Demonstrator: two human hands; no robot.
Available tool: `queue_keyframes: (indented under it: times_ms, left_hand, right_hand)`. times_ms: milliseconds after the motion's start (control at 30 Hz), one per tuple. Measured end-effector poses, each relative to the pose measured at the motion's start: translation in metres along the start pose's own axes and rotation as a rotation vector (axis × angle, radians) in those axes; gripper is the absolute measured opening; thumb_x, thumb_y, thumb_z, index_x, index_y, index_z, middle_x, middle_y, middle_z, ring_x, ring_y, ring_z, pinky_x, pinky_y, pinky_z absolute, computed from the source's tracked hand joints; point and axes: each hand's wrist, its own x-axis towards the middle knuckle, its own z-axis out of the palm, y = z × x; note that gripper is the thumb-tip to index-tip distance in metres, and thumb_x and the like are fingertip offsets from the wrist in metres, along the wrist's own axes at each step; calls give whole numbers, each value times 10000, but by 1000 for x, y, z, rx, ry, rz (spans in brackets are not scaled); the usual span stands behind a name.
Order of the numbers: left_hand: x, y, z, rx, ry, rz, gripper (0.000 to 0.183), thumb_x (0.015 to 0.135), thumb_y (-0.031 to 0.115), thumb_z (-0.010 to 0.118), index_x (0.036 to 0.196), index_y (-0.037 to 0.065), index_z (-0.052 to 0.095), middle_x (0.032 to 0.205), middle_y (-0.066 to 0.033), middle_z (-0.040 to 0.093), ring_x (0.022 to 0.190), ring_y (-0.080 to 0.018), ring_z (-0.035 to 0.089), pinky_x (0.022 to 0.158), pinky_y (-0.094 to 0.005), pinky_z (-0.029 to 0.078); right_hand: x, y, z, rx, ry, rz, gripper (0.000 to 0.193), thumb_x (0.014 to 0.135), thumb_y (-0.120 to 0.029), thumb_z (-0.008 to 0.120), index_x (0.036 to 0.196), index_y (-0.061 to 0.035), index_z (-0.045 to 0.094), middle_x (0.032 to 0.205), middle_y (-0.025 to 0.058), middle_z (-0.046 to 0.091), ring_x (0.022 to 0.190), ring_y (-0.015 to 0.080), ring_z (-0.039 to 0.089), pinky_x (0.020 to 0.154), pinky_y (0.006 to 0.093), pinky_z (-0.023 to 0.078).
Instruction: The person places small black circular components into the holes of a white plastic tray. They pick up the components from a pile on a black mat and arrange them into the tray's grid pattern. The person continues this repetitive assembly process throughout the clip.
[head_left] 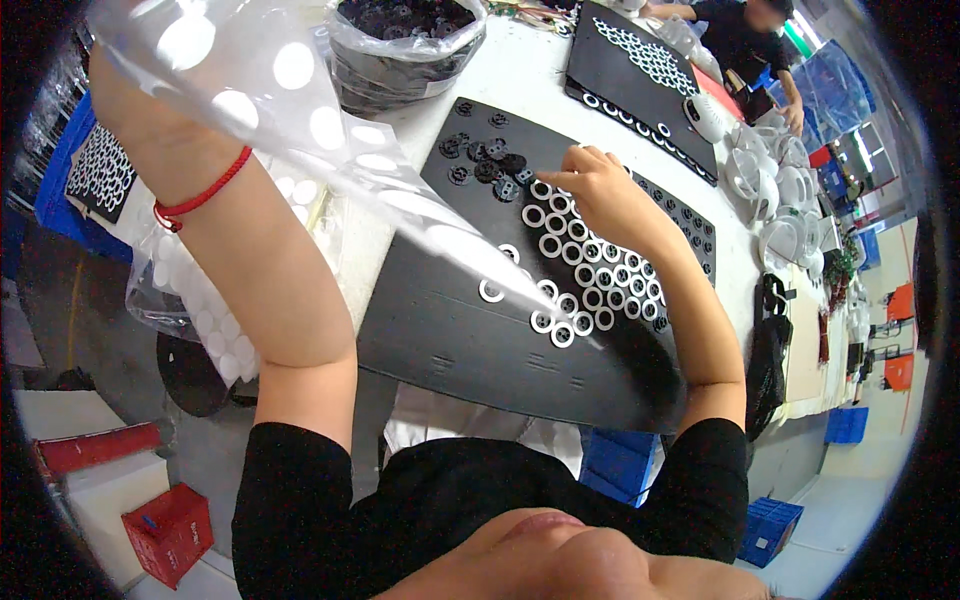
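My left hand [140, 100] is raised at the upper left, its wrist in a red braided cord. A clear sheet with round white stickers [325, 125] hangs from it, slanting across the board; the sheet and the picture's edge hide most fingers. My right hand [607, 200] is over the black board [430, 300], index finger stretched leftward to the edge of a cluster of small black round parts [485, 165]. Nothing shows between its fingers. Beneath and beside it lie white rings with black centres [592, 275], in close rows. More black parts [688, 218] sit on the board's right side.
A plastic-lined tub [405, 70] of black parts stands behind the board. Another black board [630, 65] with white rings lies at the far right, near white cup-shaped housings [755, 170] and a co-worker [745, 40]. Bagged white discs [215, 325] are left of the board.
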Motion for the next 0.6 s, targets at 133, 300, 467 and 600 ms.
queue_keyframes:
  times_ms: [133, 300, 467, 600]
  left_hand:
    - [-2, 5, 2, 20, 1, 12, 163, 773, 31, 474, 935, 23, 456, 813, -58, 452, 774, -154, 484, 747, -250, 409]
    - [-3, 7, -1, 20, 11, 8, 159, 774, 32, 478, 932, 21, 459, 810, -58, 454, 771, -153, 487, 743, -251, 412]
    - [15, 11, -26, -33, 7, -105, 156, 775, 34, 482, 929, 20, 461, 808, -59, 457, 768, -153, 490, 740, -253, 416]
    - [13, 39, -36, 46, 51, -90, 154, 775, 35, 485, 927, 19, 463, 807, -59, 459, 766, -153, 492, 737, -254, 419]
  right_hand:
    - [-1, 6, 2, -7, -84, -42, 402, 697, 82, 479, 1033, -80, 631, 820, 112, 528, 825, 257, 505, 794, 353, 389]
    - [11, 8, -4, 42, 22, -48, 280, 741, -17, 554, 1005, -68, 632, 805, 128, 541, 805, 285, 518, 730, 371, 417]
    - [18, 14, 22, -52, 37, 49, 265, 736, -259, 633, 858, -24, 628, 765, 143, 563, 785, 312, 545, 717, 399, 441]
    - [55, -2, 31, -63, -7, 58, 275, 689, -284, 636, 712, -10, 624, 696, 187, 603, 703, 357, 597, 633, 438, 479]
